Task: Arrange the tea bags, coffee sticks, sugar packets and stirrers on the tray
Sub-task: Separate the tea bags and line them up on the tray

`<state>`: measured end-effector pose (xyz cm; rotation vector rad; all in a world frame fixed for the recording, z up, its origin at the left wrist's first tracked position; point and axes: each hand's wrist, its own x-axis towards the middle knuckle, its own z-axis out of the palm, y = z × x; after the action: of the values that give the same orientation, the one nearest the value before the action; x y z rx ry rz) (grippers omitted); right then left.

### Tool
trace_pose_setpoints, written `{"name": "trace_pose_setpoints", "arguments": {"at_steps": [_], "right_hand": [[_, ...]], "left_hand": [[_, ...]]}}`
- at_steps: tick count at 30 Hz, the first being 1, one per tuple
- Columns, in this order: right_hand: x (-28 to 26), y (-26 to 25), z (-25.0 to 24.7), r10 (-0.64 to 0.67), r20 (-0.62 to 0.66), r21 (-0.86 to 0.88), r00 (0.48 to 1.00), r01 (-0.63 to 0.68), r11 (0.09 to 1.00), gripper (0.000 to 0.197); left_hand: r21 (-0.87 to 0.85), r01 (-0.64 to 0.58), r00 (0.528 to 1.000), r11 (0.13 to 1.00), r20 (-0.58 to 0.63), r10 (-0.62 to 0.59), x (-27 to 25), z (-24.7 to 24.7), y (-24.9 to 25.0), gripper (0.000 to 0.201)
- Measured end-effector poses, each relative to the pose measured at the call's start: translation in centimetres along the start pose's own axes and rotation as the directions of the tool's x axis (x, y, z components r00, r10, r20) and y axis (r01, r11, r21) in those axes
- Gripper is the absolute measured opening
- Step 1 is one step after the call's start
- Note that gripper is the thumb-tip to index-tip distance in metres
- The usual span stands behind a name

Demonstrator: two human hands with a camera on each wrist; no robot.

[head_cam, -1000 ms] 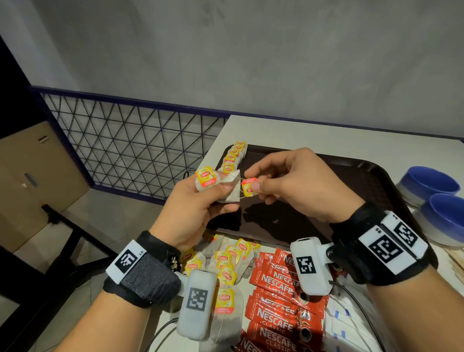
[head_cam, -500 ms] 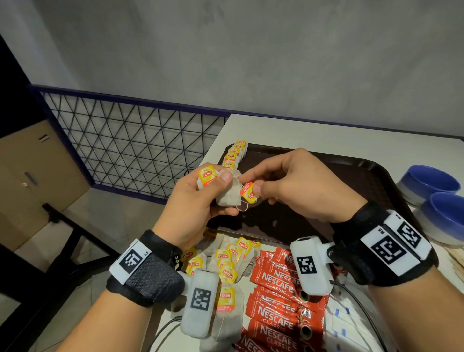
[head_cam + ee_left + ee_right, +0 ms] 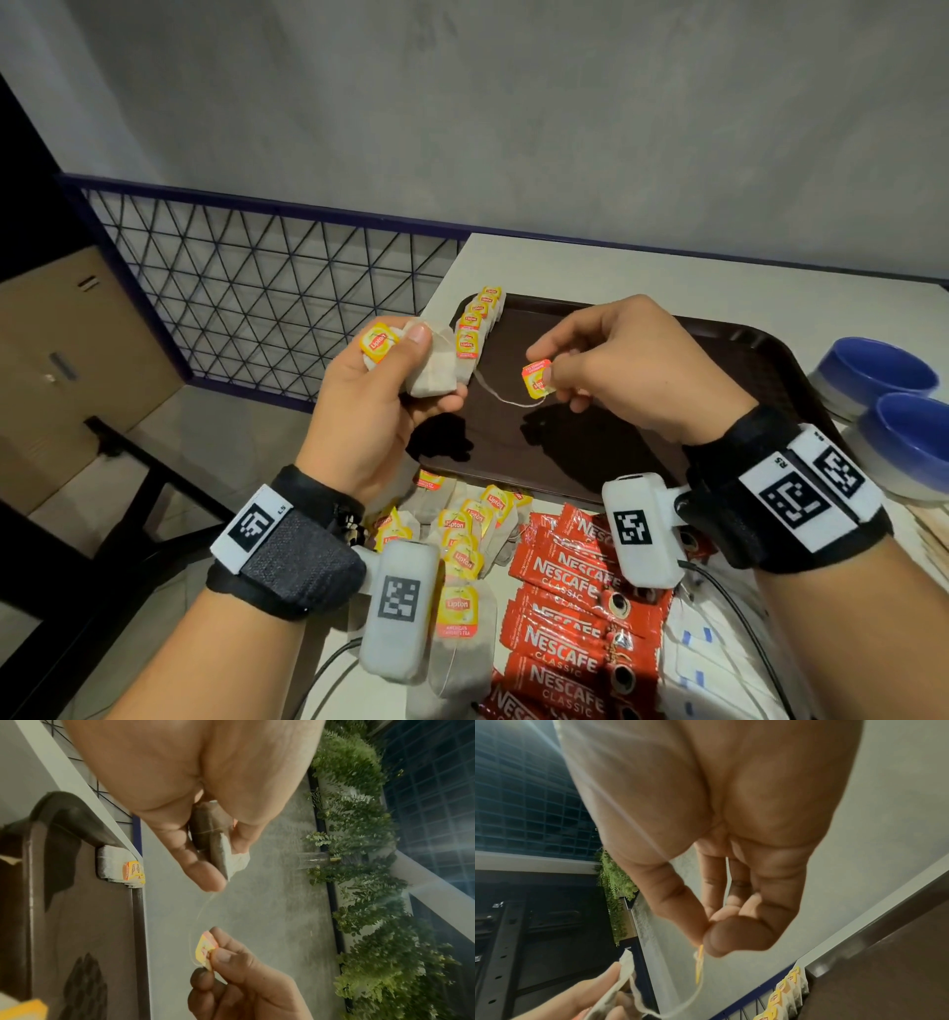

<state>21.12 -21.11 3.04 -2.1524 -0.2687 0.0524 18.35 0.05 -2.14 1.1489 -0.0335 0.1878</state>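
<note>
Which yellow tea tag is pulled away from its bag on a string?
The tag pinched in the right hand. A loose string runs from it to the tea bags held in the left hand. The other tags sit against their bags.

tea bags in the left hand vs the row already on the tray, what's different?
The tea bags in the left hand are gripped in a loose bunch above the tray; the tea bags in the row lie overlapped along its left rim. One held bag's tag is pulled out on its string by the right hand; row tags sit on their bags. Both carry yellow Lipton tags.
</note>
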Motion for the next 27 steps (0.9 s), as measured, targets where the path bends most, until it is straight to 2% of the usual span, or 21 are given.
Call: {"name": "trace_pose_setpoints", "arguments": {"at_steps": [6, 10, 13, 16, 23, 27], "right_hand": [[0.2, 0.3, -0.6, 0.075, -0.064, 0.001, 0.995, -0.075, 0.997, 0.01], [0.1, 0.2, -0.7, 0.072, -0.067, -0.042, 0.995, -0.075, 0.996, 0.015], [-0.1, -0.1, -0.4, 0.058, -0.001, -0.01, 0.998, -0.058, 0.998, 0.027], [-0.3, -0.5, -0.2, 0.043, 0.051, 0.052, 0.998, -0.045, 0.998, 0.03], [-0.8, -0.9, -0.5, 0.0, 0.182, 0.166, 0.983, -0.031, 0.986, 0.013], [-1.0, -0.9, -0.4, 0.021, 0.285, 0.139, 0.958, -0.063, 0.988, 0.01]], "left_hand": [[0.016, -0.008, 1.0, 1.0, -0.027, 0.009, 0.1, 0.0, 0.2, 0.015], [0.027, -0.052, 0.997, 0.998, -0.053, 0.053, 0.5, -0.4, -0.2, 0.014], [0.077, -0.056, 0.997, 0.995, -0.045, 0.059, 0.4, -0.4, -0.4, 0.015], [0.121, -0.033, 0.998, 0.992, -0.058, 0.04, 0.3, -0.5, -0.5, 0.013], [0.159, -0.039, 0.985, 0.987, -0.157, 0.065, 0.9, -1.1, -0.9, 0.008], [0.087, -0.036, 0.988, 0.996, -0.144, 0.048, 0.9, -1.0, -0.8, 0.009]]}}
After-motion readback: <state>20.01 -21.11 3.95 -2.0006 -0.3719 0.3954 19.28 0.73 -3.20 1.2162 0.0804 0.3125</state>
